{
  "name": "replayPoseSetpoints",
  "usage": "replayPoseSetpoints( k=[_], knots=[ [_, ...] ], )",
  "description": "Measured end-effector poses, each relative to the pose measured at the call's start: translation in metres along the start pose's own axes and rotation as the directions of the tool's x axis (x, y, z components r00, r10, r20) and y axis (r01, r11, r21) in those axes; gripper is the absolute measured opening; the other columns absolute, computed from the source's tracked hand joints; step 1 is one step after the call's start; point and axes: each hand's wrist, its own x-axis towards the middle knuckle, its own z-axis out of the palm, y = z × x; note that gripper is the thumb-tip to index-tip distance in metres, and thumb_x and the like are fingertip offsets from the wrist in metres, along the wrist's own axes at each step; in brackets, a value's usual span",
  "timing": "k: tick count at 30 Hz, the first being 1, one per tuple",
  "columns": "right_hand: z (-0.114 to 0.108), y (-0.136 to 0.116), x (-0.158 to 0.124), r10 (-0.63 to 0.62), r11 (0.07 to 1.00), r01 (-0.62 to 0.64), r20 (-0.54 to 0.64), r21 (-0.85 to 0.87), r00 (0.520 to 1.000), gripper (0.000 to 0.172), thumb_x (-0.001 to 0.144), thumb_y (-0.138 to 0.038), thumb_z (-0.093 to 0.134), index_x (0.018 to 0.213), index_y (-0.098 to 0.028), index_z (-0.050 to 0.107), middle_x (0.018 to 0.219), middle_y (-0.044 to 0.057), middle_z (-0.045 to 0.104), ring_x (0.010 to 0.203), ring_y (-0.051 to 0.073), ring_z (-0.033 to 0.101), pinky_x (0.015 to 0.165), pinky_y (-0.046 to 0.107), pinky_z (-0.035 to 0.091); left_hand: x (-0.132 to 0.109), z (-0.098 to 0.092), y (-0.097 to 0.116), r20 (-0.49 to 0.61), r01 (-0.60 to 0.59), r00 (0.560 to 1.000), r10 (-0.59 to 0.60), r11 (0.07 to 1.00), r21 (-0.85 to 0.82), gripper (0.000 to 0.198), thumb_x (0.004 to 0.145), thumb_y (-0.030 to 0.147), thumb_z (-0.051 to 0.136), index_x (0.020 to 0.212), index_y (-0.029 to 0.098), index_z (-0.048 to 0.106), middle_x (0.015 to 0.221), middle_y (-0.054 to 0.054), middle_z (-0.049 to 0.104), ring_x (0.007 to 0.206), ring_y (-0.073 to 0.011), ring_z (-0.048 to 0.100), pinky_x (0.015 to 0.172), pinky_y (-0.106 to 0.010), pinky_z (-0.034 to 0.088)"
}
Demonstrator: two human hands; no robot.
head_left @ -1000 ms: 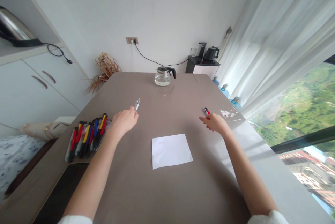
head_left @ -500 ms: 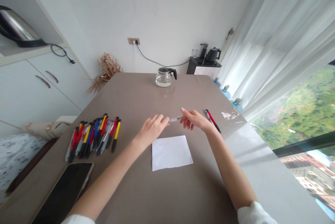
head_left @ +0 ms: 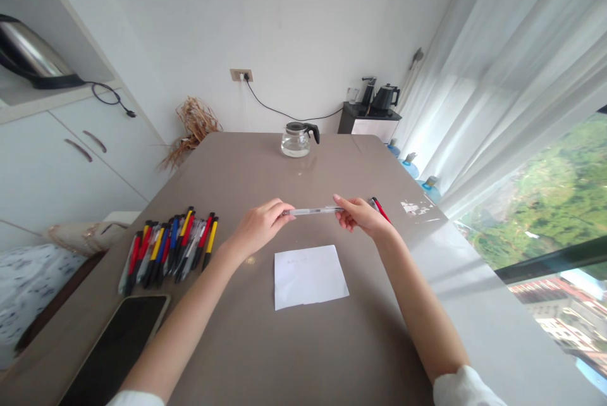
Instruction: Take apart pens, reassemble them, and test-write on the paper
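Note:
A clear pen (head_left: pixel 313 210) is stretched level between my two hands, above the far edge of the white paper (head_left: pixel 310 279). My left hand (head_left: pixel 263 224) pinches one end of it. At the other end, my right hand (head_left: pixel 359 215) grips it between thumb and fingers. Faint writing shows near the top of the paper. Beyond my right hand lies a red pen (head_left: pixel 380 210) beside a clear one, both partly hidden by that hand. To the left is a pile of red, yellow, blue and clear pens (head_left: pixel 171 248).
A dark phone (head_left: pixel 118 346) lies at the front left of the brown table (head_left: pixel 303 368). A glass pot (head_left: pixel 296 141) with a black lid and some clear liquid stands at the back. White scraps or marks (head_left: pixel 416 208) show near the right edge.
My left hand has moved left and slightly up, my right hand a little up, so more of the pen shows between them. The paper and pen pile have stayed put.

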Motion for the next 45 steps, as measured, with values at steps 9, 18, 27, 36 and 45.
replayPoseSetpoints(
  k=[9,18,27,36,45],
  knots=[
    [-0.003,0.011,0.003,0.012,0.996,-0.007,-0.056,0.093,0.998,0.042,0.067,-0.057,0.049,0.057,-0.016,0.045,0.039,-0.003,0.044,0.032,0.004,0.034,0.032,0.018,0.021,0.000,0.001,-0.003,0.006,0.029,1.000,-0.029,1.000,0.001,0.028,0.084,0.039,0.034,0.083,0.019,0.054,0.079,-0.001,0.055,0.069,-0.0100,0.049,0.062,-0.020,0.036],
    [0.003,0.003,-0.006,-0.121,0.992,0.122,-0.020,0.016,0.992,0.043,0.069,-0.057,0.046,0.057,-0.015,0.048,0.042,-0.002,0.047,0.035,0.004,0.034,0.035,0.019,0.023,0.000,0.004,-0.002,-0.027,0.032,0.999,-0.033,0.998,-0.056,0.029,0.085,0.036,0.031,0.079,0.018,0.053,0.074,-0.001,0.052,0.062,-0.0090,0.046,0.058,-0.020,0.034],
    [0.009,-0.003,-0.010,-0.200,0.979,0.201,-0.038,0.034,0.979,0.039,0.069,-0.052,0.051,0.067,-0.013,0.057,0.054,0.001,0.054,0.042,0.006,0.041,0.039,0.019,0.031,0.001,0.006,-0.002,-0.066,0.139,0.985,-0.161,0.957,-0.256,0.036,0.086,0.033,0.027,0.055,0.017,0.037,0.055,0.002,0.040,0.053,-0.0091,0.039,0.055,-0.022,0.031],
    [0.009,-0.001,-0.009,-0.086,0.993,0.090,-0.053,0.079,0.995,0.049,0.071,-0.059,0.042,0.056,-0.014,0.053,0.045,0.002,0.052,0.037,0.007,0.042,0.036,0.020,0.031,0.002,0.008,-0.005,-0.052,0.169,0.979,-0.196,0.929,-0.331,0.035,0.085,0.035,0.027,0.056,0.017,0.037,0.055,0.002,0.040,0.053,-0.0099,0.040,0.055,-0.022,0.031],
    [0.005,-0.002,-0.010,-0.104,0.985,0.111,-0.057,0.131,0.993,0.031,0.068,-0.045,0.056,0.075,-0.015,0.057,0.065,0.004,0.059,0.049,0.008,0.048,0.045,0.020,0.041,0.001,0.015,-0.011,-0.007,0.236,0.967,-0.255,0.906,-0.352,0.038,0.085,0.040,0.023,0.057,0.018,0.036,0.054,0.002,0.041,0.051,-0.0103,0.042,0.053,-0.022,0.031]
  ],
)
